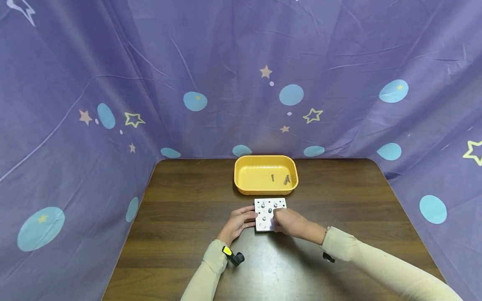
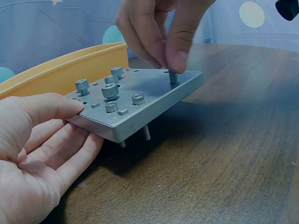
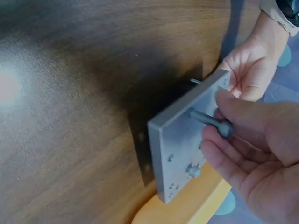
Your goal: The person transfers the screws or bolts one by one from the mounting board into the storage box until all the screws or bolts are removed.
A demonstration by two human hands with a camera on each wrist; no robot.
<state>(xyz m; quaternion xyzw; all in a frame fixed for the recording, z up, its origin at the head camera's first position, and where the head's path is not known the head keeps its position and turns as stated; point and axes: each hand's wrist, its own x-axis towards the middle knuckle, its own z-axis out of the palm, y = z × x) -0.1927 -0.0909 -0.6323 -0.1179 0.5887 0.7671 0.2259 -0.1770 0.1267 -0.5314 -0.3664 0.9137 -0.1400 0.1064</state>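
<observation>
Metal plate (image 2: 145, 85) above worktop (image 1: 350, 196), left edge gripped by left hand (image 1: 238, 220), thumb on top, other fingers beneath. Right hand (image 1: 293, 221) fingers clamped round bolt (image 3: 209, 121) near plate's near edge; head covered in left wrist view. Worktop stretches wide either side. Bolt's long axis square to plate, head up. Just beyond plate: yellow tray (image 1: 256, 176), small metal pieces (image 1: 287, 180) inside, details unclear.

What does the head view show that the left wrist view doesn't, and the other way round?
Only the head view: small metal pieces in the yellow tray, and both sleeves.

Only the left wrist view: threaded ends poking out beneath the metal plate, and threads of the bolt pinched by the right hand.

Both: the right hand, the plate held by the left hand, bolt heads above its top, and the tray beyond.
</observation>
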